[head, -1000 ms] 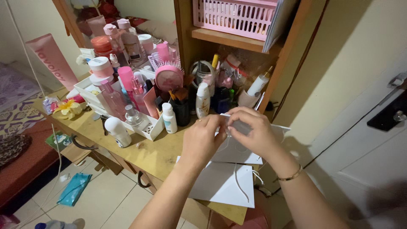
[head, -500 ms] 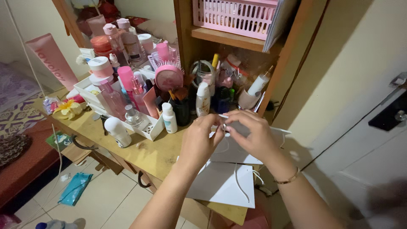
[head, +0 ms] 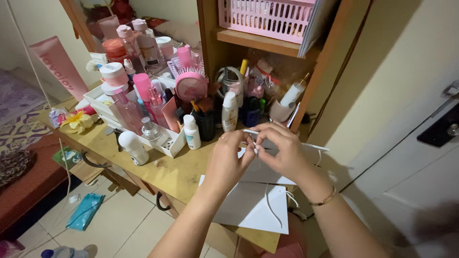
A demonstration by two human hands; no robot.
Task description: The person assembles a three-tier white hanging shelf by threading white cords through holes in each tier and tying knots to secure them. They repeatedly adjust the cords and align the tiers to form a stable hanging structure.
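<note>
My left hand (head: 228, 160) and my right hand (head: 283, 149) meet above the right end of a wooden dressing table (head: 174, 175). Both pinch a thin white cord (head: 254, 149) at the top edge of a white paper bag (head: 260, 203) that lies flat on the table under my hands. A loop of the same white cord (head: 270, 208) trails over the bag's front. A gold bracelet (head: 324, 199) circles my right wrist.
Left of my hands a white organiser tray (head: 165, 141) holds pink and clear cosmetic bottles. A round pink hairbrush (head: 190, 86), small white bottles (head: 192, 132) and a dark cup stand behind. A pink basket (head: 265, 16) sits on the shelf above. A white door (head: 406, 162) is at the right.
Both hands have drawn slightly lower and closer together on the cord at the bag's top edge; the bag and table items have not moved.
</note>
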